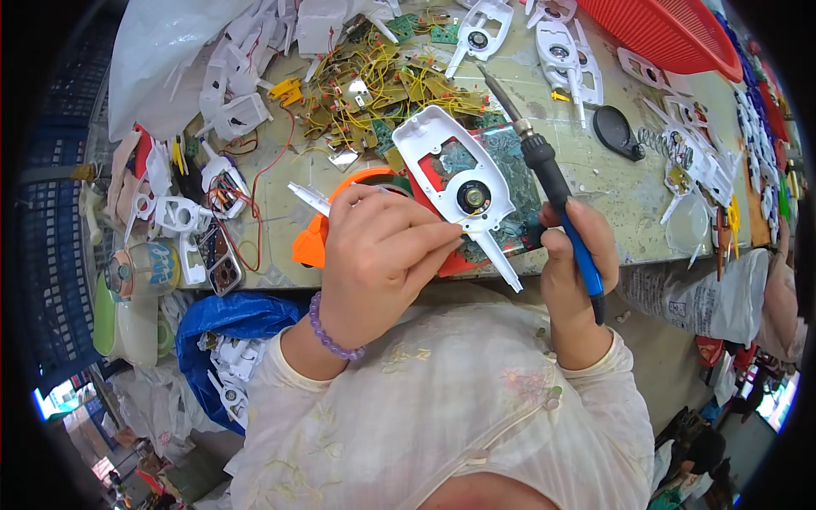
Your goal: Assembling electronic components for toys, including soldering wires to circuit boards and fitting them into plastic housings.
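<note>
In the middle of the frame we see the left hand (378,255), its fingers closed around the lower edge of a white plastic housing (455,174) with a round black speaker (473,197) in it. The hand hides that edge, and what the fingertips pinch is too small to tell. At center right the right hand (574,255) grips a soldering iron (548,174) by its blue and black handle, tip pointing to the upper left. Behind, on the desk (612,191), lies a heap of yellow-wired circuit boards (374,85).
</note>
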`<state>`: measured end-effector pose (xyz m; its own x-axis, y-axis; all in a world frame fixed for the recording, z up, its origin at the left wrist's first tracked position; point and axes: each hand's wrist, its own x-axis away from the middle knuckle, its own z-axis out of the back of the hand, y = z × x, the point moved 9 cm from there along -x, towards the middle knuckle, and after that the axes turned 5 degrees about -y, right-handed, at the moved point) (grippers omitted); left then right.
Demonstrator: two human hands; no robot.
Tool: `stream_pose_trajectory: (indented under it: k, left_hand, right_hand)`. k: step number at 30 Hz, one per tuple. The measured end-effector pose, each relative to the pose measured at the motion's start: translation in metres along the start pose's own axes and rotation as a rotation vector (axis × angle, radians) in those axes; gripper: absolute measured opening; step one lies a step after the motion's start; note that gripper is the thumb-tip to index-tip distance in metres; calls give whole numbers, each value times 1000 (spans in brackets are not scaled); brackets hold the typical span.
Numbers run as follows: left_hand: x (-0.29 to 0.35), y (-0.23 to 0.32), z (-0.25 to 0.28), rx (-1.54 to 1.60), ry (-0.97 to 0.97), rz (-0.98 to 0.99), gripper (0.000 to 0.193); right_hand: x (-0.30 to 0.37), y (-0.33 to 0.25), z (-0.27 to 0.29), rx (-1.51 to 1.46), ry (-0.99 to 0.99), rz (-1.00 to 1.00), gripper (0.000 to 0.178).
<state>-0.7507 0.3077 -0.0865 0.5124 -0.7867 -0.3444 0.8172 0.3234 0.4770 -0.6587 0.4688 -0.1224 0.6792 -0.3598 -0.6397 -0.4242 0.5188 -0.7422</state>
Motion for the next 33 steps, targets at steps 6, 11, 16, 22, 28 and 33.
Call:
stream_pose_trajectory:
  k: [6, 11, 16, 22, 28, 33]
  left_hand:
    - [-10, -8, -5, 115, 44, 120, 14]
    - [-18, -9, -8, 154, 122, 153, 10]
    - [-27, -3, -10, 36, 46, 134, 9]
    - [-31, -1, -12, -18, 10, 128, 10]
    - [-35, 3, -12, -77, -42, 131, 9]
    - [-36, 5, -12, -87, -56, 124, 9]
  right_hand:
    - [1, 1, -3, -28, -29, -9, 43]
    - [2, 2, 1, -11, -48, 13, 43]
    - [0, -8, 16, 31, -97, 46, 42]
    - [5, -17, 44, -9, -126, 76, 33]
    - [-4, -43, 68, 1, -170, 182, 25]
    - [-16, -63, 54, 2, -315, 291, 19]
